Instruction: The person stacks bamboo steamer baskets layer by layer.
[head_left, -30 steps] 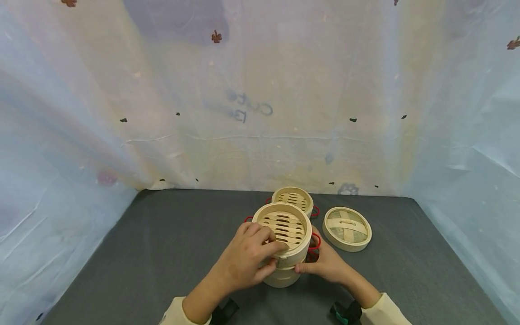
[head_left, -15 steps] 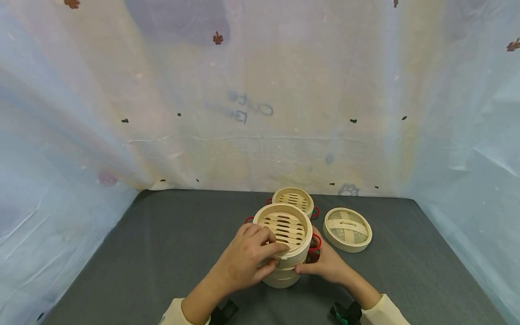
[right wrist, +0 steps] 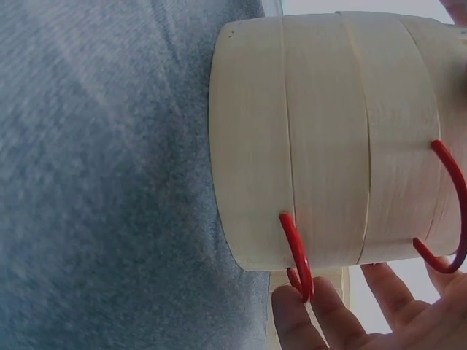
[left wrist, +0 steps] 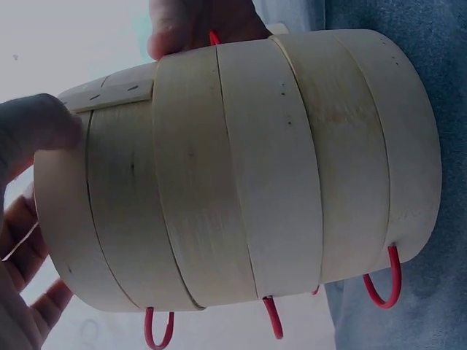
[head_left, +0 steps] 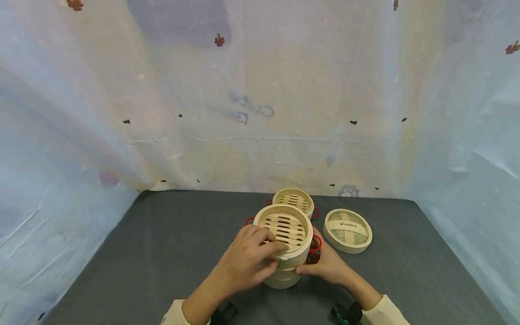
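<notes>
A stack of round bamboo steamer baskets (head_left: 282, 283) stands on the dark cloth, with red loop handles (right wrist: 299, 255) at its sides. The uppermost basket (head_left: 299, 246) has a slatted base. My left hand (head_left: 248, 257) pinches this basket's near-left rim, its thumb (left wrist: 55, 124) on the outer wall and its fingers over the edge. At the stack's right side my right hand (head_left: 325, 265) holds the middle part, thumb in front and fingers behind. In the right wrist view those fingers (right wrist: 332, 317) lie beside the lower red handle. The palm is partly hidden in the head view.
Behind the stack stands another slatted steamer basket (head_left: 292, 198) with red handles. A round bamboo lid (head_left: 347, 230) with a strap handle lies to the right. Pale plastic sheeting (head_left: 260, 162) walls in the back and sides of the dark cloth table (head_left: 183, 234).
</notes>
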Demonstrator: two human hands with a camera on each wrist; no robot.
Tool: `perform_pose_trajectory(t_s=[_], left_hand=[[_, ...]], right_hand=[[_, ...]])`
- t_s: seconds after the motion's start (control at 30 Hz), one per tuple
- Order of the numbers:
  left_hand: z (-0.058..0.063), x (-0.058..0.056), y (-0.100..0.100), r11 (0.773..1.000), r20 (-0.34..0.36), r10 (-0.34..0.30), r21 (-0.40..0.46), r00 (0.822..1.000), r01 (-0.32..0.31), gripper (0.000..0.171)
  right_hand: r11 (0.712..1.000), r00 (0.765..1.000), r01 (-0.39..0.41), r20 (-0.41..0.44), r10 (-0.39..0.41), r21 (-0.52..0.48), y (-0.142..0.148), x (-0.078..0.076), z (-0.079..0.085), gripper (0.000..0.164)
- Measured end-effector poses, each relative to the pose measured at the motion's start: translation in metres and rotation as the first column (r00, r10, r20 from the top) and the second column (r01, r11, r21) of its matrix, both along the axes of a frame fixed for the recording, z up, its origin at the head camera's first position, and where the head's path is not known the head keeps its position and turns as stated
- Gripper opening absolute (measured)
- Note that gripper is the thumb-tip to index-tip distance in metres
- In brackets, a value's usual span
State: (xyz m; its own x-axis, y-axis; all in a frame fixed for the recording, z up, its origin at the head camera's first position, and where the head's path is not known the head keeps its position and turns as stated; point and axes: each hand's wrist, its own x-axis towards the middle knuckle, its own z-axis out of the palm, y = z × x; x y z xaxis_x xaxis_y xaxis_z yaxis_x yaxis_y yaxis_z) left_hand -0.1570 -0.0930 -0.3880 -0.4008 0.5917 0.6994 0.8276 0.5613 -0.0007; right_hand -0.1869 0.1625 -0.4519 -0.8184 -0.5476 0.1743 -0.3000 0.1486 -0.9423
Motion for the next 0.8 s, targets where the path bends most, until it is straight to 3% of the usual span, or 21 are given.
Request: perform_pose_trajectory(t_s=[0.2, 0.4, 0.63, 0.8], left_hand=[[0.000, 0.002, -0.005, 0.987, 0.129, -0.026, 0.158, 0.991, 0.006, 0.045], [-0.001, 0.004, -0.012, 0.949, 0.297, -0.006, 0.301, 0.955, -0.088, 0.065], [-0.004, 0.000, -0.013, 0.922, 0.389, -0.009, 0.360, 0.921, -0.143, 0.083], [-0.006, -0.003, -0.013, 0.915, 0.437, -0.019, 0.370, 0.899, -0.161, 0.092]], right_hand=[[0.996, 0.995, 0.061, -0.085, -0.055, 0.064, 0.001, 0.004, 0.001, 0.108], [0.972, 0.973, 0.148, -0.203, -0.110, 0.182, 0.008, 0.010, 0.013, 0.110], [0.963, 0.944, 0.169, -0.316, -0.096, 0.209, 0.025, 0.014, 0.024, 0.099], [0.954, 0.904, 0.197, -0.419, -0.088, 0.225, 0.037, 0.014, 0.031, 0.078]])
